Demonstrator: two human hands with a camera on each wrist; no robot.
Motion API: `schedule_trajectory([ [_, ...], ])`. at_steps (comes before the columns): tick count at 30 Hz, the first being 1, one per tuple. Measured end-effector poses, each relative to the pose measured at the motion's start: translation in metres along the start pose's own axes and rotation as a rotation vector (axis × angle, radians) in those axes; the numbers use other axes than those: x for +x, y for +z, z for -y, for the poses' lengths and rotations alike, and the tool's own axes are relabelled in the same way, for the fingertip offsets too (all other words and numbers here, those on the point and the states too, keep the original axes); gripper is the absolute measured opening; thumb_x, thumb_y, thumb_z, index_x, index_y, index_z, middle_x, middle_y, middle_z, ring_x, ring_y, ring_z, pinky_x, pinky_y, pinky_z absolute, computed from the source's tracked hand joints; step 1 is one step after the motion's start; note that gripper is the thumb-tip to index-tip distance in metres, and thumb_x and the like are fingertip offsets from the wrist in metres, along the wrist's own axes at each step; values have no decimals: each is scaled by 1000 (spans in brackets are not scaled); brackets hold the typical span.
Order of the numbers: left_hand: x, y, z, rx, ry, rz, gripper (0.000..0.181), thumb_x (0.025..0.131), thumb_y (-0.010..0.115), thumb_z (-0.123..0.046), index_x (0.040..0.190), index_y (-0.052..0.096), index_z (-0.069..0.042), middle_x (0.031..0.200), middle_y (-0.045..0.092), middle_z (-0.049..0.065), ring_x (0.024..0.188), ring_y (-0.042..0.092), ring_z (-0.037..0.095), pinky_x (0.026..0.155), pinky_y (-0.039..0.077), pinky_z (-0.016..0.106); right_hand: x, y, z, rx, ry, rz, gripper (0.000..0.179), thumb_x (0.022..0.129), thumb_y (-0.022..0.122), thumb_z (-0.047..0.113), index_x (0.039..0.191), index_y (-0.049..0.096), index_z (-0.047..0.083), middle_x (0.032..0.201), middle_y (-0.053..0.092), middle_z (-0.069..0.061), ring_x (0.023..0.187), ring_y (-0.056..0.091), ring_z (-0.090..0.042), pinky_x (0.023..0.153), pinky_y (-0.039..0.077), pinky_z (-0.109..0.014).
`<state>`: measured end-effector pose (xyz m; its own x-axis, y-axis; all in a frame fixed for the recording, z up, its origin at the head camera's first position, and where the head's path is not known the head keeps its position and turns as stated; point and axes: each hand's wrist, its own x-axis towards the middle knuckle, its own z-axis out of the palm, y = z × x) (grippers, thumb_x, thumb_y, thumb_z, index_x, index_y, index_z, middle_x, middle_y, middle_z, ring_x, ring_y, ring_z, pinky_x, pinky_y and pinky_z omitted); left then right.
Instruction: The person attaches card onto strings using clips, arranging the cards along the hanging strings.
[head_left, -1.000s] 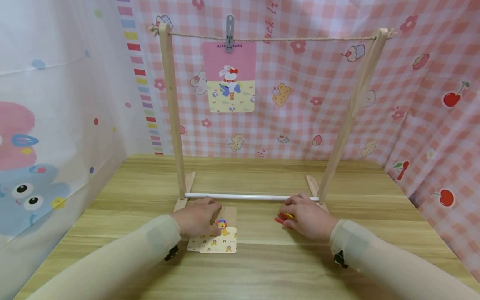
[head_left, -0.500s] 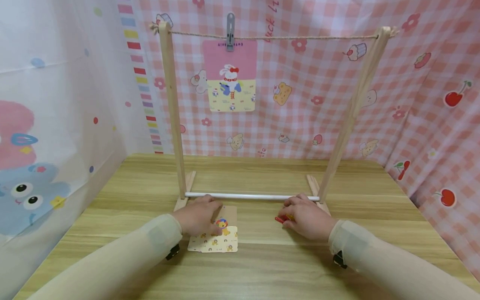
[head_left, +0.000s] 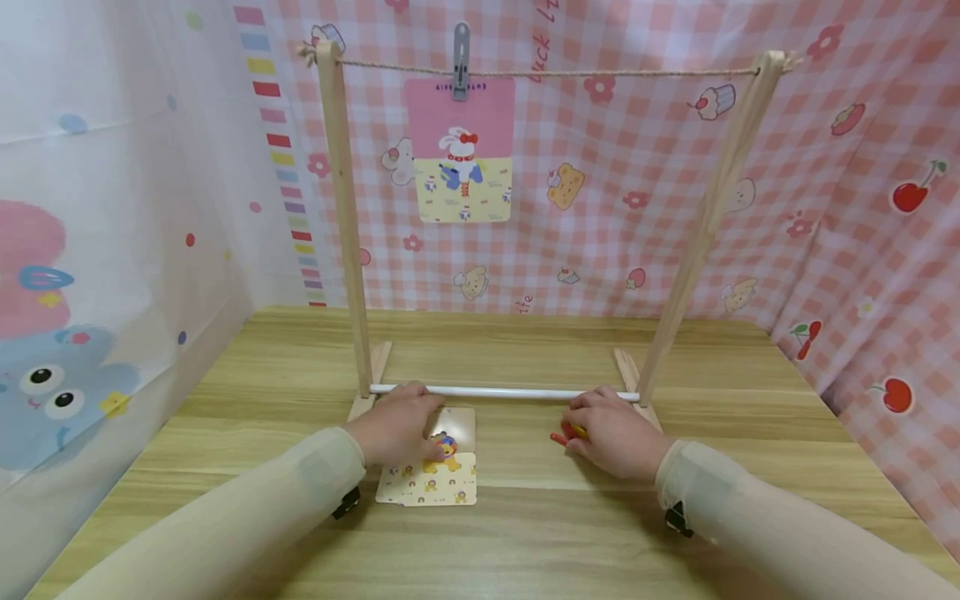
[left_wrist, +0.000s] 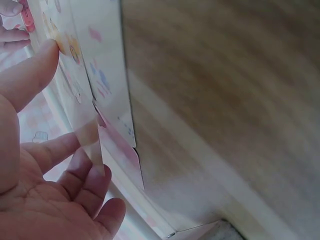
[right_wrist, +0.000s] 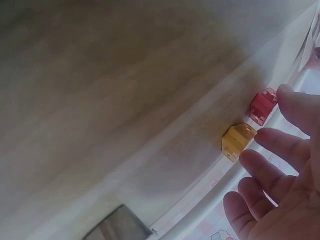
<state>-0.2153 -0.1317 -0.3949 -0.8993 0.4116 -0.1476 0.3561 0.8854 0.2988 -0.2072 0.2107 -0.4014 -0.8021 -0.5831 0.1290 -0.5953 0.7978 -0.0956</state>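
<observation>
In the head view my left hand (head_left: 397, 423) is over a small stack of cards on the table. It holds the top card (head_left: 450, 483), tan and cream with a lion, by its left part. The left wrist view shows the thumb on this card's face and the fingers behind its lifted far edge; a pinkish card (left_wrist: 122, 147) lies beneath. My right hand (head_left: 618, 437) is beside a red clothespin (right_wrist: 263, 106) and a yellow clothespin (right_wrist: 237, 141), fingers loosely bent. Its thumb tip is right at the red one, its index fingertip at the yellow one.
Behind the hands stands a wooden frame with two posts (head_left: 345, 208), a white bottom rod (head_left: 517, 392) and a rope (head_left: 600, 73). A grey clothespin (head_left: 461, 62) on the rope holds a pink and yellow rabbit card (head_left: 472, 187). Patterned cloth (head_left: 570, 242) hangs behind the table.
The top card's upper part has tilted up and now catches the light, with my left hand shifted slightly. My right hand stays nearly in place by the clothespins.
</observation>
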Motion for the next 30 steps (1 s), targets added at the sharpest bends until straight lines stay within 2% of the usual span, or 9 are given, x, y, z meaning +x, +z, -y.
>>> schedule_trajectory([
  [4,0,0,0,-5,11,-14,77,89,84,-45,149,56,-7,136,58,8,128,53,26,113,46,44,0,1,0,1,-12,-5,15,93,82,29,98,75,17,123,71,-11,118,60,-33,102,52,-49],
  [7,1,0,-1,-20,8,-29,70,90,84,-42,146,59,-9,132,58,7,120,55,24,106,49,41,1,2,0,7,-15,-10,15,92,82,30,98,76,17,122,72,-10,118,60,-33,102,52,-48],
  [14,1,-2,-2,-55,7,-47,65,92,83,-37,146,58,-10,129,58,6,104,53,19,92,51,36,4,3,4,0,-24,-25,18,92,83,31,100,78,16,119,72,-8,112,61,-29,98,53,-45],
  [20,2,-5,-2,-104,16,-58,60,95,80,-35,145,58,-12,129,60,5,102,56,17,93,54,37,8,6,5,-12,-38,-44,16,91,83,33,93,76,19,112,73,-3,109,62,-26,97,53,-42],
  [26,3,-7,-1,-133,30,-73,56,95,80,-34,143,61,-13,126,61,5,97,57,17,87,55,36,10,6,7,-20,-41,-44,15,90,84,33,86,73,23,102,71,3,102,62,-22,95,51,-39],
  [30,4,-8,0,-173,25,-85,55,94,81,-32,142,62,-13,130,62,7,104,60,19,95,56,41,11,5,8,-22,-46,-39,15,90,84,30,84,73,23,97,71,5,97,60,-20,91,49,-38],
])
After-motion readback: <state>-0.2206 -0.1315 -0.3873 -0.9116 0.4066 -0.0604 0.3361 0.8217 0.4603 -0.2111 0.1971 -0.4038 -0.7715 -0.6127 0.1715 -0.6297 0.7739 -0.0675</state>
